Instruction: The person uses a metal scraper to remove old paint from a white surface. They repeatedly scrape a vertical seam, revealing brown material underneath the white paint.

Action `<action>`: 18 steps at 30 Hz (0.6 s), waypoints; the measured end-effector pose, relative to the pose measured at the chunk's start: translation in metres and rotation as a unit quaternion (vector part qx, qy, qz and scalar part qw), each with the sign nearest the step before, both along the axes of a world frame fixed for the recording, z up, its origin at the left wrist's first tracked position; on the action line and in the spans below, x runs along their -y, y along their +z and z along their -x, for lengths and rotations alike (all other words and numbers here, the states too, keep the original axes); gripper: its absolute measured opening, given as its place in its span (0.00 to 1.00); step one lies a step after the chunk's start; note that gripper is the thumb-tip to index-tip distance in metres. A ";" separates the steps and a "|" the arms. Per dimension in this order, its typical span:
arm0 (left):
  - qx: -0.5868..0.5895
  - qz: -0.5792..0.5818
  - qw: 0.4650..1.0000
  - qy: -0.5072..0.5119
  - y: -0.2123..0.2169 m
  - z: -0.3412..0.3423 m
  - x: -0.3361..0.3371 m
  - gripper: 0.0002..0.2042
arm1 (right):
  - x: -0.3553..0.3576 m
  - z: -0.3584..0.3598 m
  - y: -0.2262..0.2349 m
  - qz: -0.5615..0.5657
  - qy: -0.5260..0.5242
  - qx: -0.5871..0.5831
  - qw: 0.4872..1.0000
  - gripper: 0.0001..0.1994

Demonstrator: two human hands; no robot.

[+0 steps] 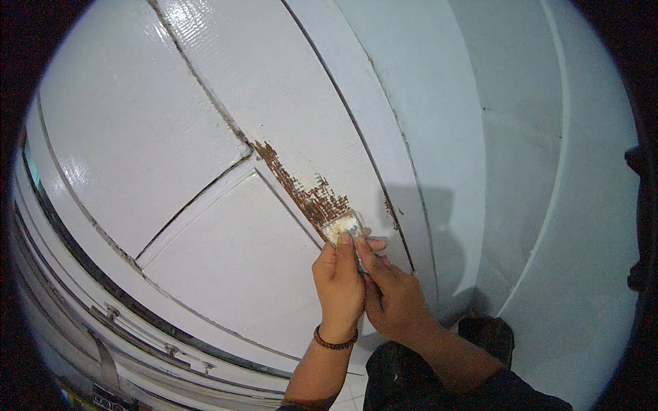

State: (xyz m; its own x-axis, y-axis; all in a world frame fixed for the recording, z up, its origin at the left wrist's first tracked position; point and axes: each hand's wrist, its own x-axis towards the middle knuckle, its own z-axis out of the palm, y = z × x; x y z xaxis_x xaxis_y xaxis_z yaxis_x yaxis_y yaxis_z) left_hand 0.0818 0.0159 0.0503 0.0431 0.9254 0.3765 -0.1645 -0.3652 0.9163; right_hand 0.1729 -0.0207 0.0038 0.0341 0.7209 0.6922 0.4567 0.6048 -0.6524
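Both of my hands are closed on a flat, broad-bladed paint scraper (341, 225) covered with white flakes. My left hand (338, 288) has its thumb laid along the tool toward the blade. Just to the right, my right hand (397, 294) grips it too, with fingers wrapped round the handle, which is mostly hidden. The blade's far edge meets a rough brown patch (301, 192) where white paint is off the panelled door (288, 82). Around that patch the white coat is ragged.
Dark cracks run along the door's panel joints. A pale wall (521, 137) curves up on the right, with a shadow across it. At the lower left are rails with small metal fittings (171, 349). My dark-clothed legs (404, 377) are below.
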 end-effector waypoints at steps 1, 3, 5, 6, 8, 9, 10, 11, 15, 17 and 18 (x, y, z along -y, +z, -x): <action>-0.007 -0.002 1.000 0.009 0.000 -0.001 0.001 0.18 | 0.001 0.000 0.000 -0.007 0.000 -0.002 1.000 0.30; -0.010 -0.007 1.000 0.016 0.001 -0.002 0.002 0.18 | 0.002 0.000 0.001 -0.011 0.002 -0.008 1.000 0.30; -0.004 0.015 1.000 0.016 0.001 -0.002 0.001 0.18 | 0.000 0.000 0.002 -0.021 -0.010 0.002 1.000 0.30; -0.011 -0.015 1.000 0.014 0.001 -0.002 0.000 0.18 | -0.001 0.001 0.002 -0.018 -0.012 0.005 1.000 0.30; -0.023 -0.037 0.999 0.014 0.001 -0.001 -0.002 0.18 | -0.005 0.001 0.002 -0.059 -0.010 -0.009 0.998 0.30; -0.017 -0.018 1.000 0.010 0.001 0.000 -0.002 0.18 | -0.006 0.001 0.002 -0.079 -0.009 -0.016 0.997 0.30; -0.005 -0.011 1.000 0.005 0.000 -0.001 -0.002 0.18 | -0.006 0.001 0.002 -0.079 -0.011 -0.013 0.997 0.30; 0.016 -0.010 1.000 -0.007 0.001 -0.001 -0.003 0.19 | -0.006 0.000 0.002 -0.080 -0.015 -0.009 0.997 0.30; -0.006 -0.027 1.000 0.012 0.004 -0.004 -0.003 0.19 | -0.005 -0.001 0.005 -0.066 -0.012 -0.008 0.998 0.30; -0.008 -0.038 0.999 0.009 0.008 -0.003 -0.006 0.19 | -0.008 -0.002 0.008 -0.076 -0.011 -0.009 0.997 0.30; -0.002 -0.029 1.000 0.002 0.008 -0.002 -0.006 0.18 | -0.009 -0.002 0.009 -0.082 -0.010 -0.009 0.997 0.30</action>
State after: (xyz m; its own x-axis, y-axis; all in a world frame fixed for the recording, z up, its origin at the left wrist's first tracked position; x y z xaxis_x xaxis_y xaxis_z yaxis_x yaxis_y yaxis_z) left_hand 0.0836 0.0216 0.0579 0.0407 0.9026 0.4286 -0.1591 -0.4177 0.8946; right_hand 0.1752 -0.0114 0.0131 0.0612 0.5970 0.7999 0.4596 0.6945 -0.5535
